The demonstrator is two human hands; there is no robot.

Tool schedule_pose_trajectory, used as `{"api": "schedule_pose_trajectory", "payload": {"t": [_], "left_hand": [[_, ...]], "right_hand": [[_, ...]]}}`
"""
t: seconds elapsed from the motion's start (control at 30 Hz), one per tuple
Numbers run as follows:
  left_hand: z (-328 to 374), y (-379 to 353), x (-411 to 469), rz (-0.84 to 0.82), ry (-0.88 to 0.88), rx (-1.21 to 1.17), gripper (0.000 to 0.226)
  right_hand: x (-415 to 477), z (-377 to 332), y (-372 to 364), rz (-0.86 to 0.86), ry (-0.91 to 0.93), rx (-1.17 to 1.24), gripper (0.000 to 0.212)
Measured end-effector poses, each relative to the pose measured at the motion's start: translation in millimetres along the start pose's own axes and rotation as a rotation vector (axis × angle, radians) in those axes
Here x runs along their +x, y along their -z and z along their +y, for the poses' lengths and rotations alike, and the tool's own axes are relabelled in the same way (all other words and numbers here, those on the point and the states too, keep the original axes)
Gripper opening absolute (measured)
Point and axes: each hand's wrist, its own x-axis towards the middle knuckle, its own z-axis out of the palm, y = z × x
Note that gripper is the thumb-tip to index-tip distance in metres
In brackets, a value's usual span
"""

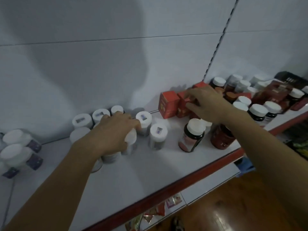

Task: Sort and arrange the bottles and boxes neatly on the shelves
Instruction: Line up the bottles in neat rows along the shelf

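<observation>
Of three red boxes along the back edge of the shelf (150,172), the right grip (208,102) pinches the middle red box (181,107). The left grip (115,130) is curled over a white bottle (130,139) mid-shelf, with two more standing just to its right.

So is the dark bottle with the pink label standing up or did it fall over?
Standing up. The dark bottle sits on its base on the shelf, with its white cap on top.

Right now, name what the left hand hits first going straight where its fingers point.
The left hand would likely meet the white-capped bottle at its fingertips; depth is unclear.
</observation>
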Motion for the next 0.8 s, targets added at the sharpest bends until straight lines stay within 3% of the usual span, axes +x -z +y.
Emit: {"api": "schedule_pose_trajectory", "payload": {"t": [0.13, 0.27, 0.4, 0.53, 0.63, 0.73, 0.8], "left_hand": [[8.4, 10.4, 2.3, -0.041, 0.093, -0.005, 0.06], [47.3, 31.7, 24.7, 0.125, 0.113, -0.102, 0.047], [105.3, 36.3, 59.9, 0.187, 0.068, -0.208, 0.05], [156.7, 33.5, 102.6, 0.182, -0.024, -0.274, 0.043], [182.0, 29.3, 133.1, 0.067, -0.02, -0.193, 0.042], [191.6, 24.2, 150.7, -0.108, 0.016, -0.122, 0.042], [195.5, 23.0, 156.8, -0.115, 0.007, -0.105, 0.039]], "right_hand": [[3.6, 44.0, 5.0, -0.005, 0.105, -0.018, 0.024], [5.0, 89.9, 4.8, -0.013, 0.274, 0.014, 0.025], [6.1, 126.2, 10.0, -0.011, 0.356, 0.098, 0.028], [1.4, 168.2, 20.6, 0.041, 0.251, 0.015, 0.027], [-3.7, 199.5, 30.3, 0.086, 0.111, -0.166, 0.03], [-9.0, 217.0, 34.1, 0.049, 0.104, -0.079, 0.033], [-13.4, 231.7, 36.8, 0.068, 0.076, -0.011, 0.033]]}}
